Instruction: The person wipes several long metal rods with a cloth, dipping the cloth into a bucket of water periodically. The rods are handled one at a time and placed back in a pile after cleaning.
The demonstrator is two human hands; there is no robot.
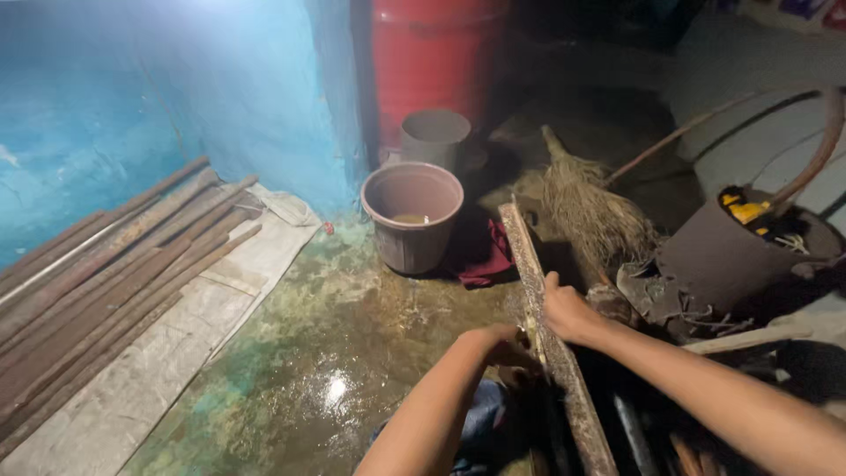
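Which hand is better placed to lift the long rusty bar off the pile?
Probably the right hand: it already grips the rusty bar from the side. The left hand only touches it lower down.

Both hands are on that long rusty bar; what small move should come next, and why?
Probably lift the rusty bar slightly and steady it: the right hand grips its edge, the left hand touches its other side, and its far end lies by the broom and bucket.
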